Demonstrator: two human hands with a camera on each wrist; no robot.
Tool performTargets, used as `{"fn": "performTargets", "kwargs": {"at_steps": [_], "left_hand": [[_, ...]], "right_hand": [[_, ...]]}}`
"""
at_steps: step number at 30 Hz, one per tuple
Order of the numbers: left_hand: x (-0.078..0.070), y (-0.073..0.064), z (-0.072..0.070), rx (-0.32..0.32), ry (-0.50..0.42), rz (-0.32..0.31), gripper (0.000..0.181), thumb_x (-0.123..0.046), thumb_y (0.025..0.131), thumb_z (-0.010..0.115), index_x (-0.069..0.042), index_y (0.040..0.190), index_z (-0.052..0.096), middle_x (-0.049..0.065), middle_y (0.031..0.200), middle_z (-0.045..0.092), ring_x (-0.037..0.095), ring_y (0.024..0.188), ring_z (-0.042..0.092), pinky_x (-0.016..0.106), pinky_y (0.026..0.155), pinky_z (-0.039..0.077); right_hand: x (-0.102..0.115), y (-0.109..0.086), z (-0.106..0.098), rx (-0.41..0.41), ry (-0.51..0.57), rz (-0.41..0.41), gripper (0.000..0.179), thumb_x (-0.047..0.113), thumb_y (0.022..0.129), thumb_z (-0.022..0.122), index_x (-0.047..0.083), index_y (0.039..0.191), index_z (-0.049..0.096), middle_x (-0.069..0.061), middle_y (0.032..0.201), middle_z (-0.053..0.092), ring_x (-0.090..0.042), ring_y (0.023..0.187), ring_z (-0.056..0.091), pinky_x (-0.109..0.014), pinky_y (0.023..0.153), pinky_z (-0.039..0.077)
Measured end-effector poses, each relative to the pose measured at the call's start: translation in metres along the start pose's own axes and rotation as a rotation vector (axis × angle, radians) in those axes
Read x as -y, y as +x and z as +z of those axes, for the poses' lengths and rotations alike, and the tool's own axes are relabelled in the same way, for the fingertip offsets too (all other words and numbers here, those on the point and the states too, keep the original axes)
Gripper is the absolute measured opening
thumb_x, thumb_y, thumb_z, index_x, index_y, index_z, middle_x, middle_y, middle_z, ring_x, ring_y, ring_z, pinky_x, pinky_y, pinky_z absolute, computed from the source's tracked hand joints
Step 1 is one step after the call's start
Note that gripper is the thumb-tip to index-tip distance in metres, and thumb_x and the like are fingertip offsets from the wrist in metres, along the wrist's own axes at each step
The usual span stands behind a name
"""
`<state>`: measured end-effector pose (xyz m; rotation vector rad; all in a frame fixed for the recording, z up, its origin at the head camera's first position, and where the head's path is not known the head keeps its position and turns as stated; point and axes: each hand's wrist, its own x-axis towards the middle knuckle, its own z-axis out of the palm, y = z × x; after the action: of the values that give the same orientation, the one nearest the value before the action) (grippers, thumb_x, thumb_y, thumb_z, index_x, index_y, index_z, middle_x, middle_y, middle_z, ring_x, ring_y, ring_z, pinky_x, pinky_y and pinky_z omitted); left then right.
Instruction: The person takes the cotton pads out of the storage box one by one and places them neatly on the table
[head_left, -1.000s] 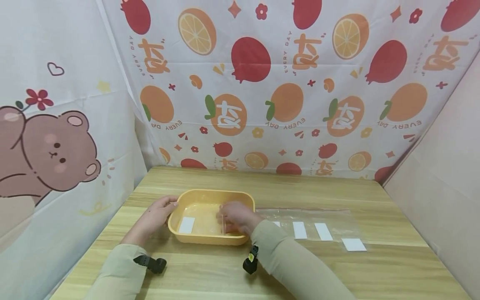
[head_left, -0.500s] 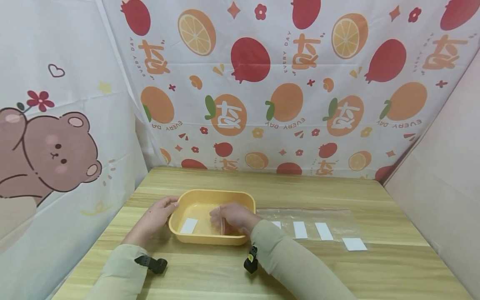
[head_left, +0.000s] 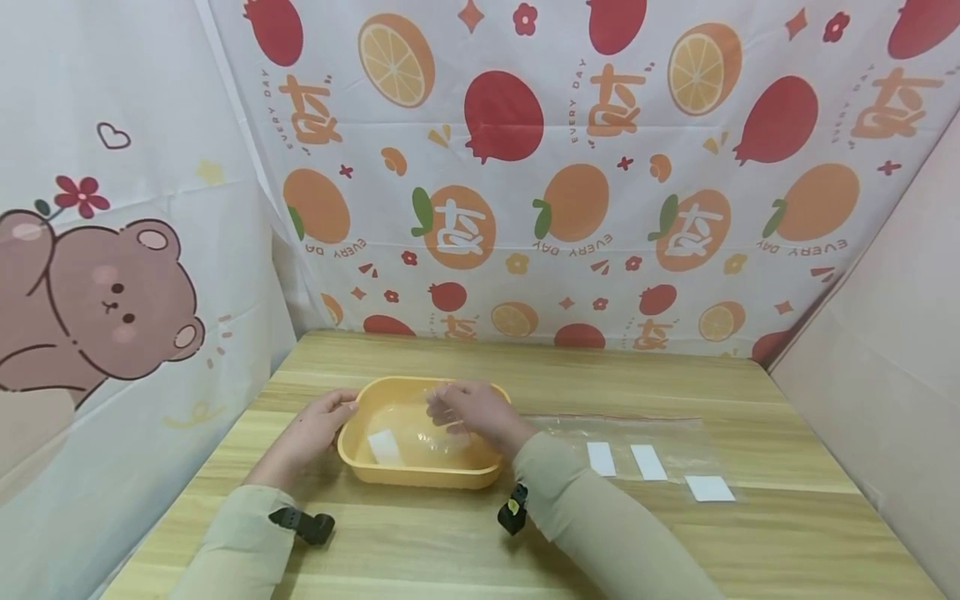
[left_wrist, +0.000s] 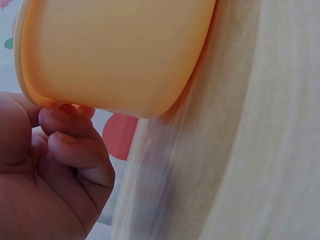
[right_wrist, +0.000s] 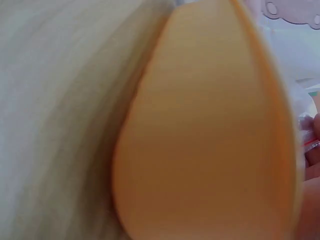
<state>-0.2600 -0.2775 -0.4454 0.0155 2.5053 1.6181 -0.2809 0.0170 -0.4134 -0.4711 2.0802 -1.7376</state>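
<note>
A yellow plastic basin (head_left: 420,477) stands on the table. My left hand (head_left: 318,429) grips the basin's left end; in the left wrist view, its curled fingers (left_wrist: 80,150) lie against the rim. Over the basin's right half, my right hand (head_left: 480,412) pinches a clear zip bag (head_left: 431,437) whose lower part hangs inside. A white label (head_left: 385,447) shows through the bag at the basin's left. In the right wrist view, a red zip strip (right_wrist: 311,145) crosses the fingers, mostly behind the basin's wall.
Right of the basin, clear zip bags (head_left: 675,429) lie flat in a row on the wooden table (head_left: 600,542); several white labels show on them. My right sleeve covers part of the row. Printed cloths (head_left: 502,117) hang behind and at the sides.
My right hand has risen and moved back, lifting the bag's edge with it. The white label in the basin has tilted and shifted slightly. My left hand stays on the rim.
</note>
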Motion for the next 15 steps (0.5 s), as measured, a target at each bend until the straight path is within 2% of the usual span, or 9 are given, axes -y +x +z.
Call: {"fn": "performTargets", "kwargs": {"at_steps": [5, 9, 15], "left_hand": [[0.0, 0.0, 0.0, -0.001, -0.007, -0.001, 0.05, -0.033, 0.11, 0.042, -0.001, 0.149, 0.042, 0.014, 0.12, 0.063, 0.022, 0.087, 0.063, 0.036, 0.067, 0.053], [0.0, 0.0, 0.0, 0.001, -0.013, -0.003, 0.05, -0.032, 0.111, 0.042, 0.0, 0.149, 0.042, 0.015, 0.119, 0.063, 0.023, 0.088, 0.065, 0.036, 0.07, 0.054], [0.0, -0.002, 0.001, 0.01, -0.047, 0.013, 0.051, -0.032, 0.111, 0.042, 0.002, 0.149, 0.041, 0.018, 0.126, 0.061, 0.024, 0.095, 0.066, 0.036, 0.076, 0.056]], "right_hand": [[0.012, -0.006, -0.011, 0.023, 0.022, -0.031, 0.042, 0.04, 0.106, 0.052, 0.004, 0.112, 0.072, -0.01, 0.107, 0.074, -0.022, 0.097, 0.071, -0.039, 0.083, 0.058], [0.02, -0.011, -0.026, 0.045, -0.021, -0.049, 0.041, 0.039, 0.106, 0.051, 0.004, 0.115, 0.07, -0.013, 0.112, 0.072, -0.022, 0.098, 0.071, -0.038, 0.083, 0.058], [0.031, -0.03, -0.056, 0.102, -0.063, -0.093, 0.033, 0.024, 0.109, 0.045, 0.0, 0.12, 0.066, -0.02, 0.115, 0.069, -0.026, 0.1, 0.07, -0.045, 0.085, 0.057]]}}
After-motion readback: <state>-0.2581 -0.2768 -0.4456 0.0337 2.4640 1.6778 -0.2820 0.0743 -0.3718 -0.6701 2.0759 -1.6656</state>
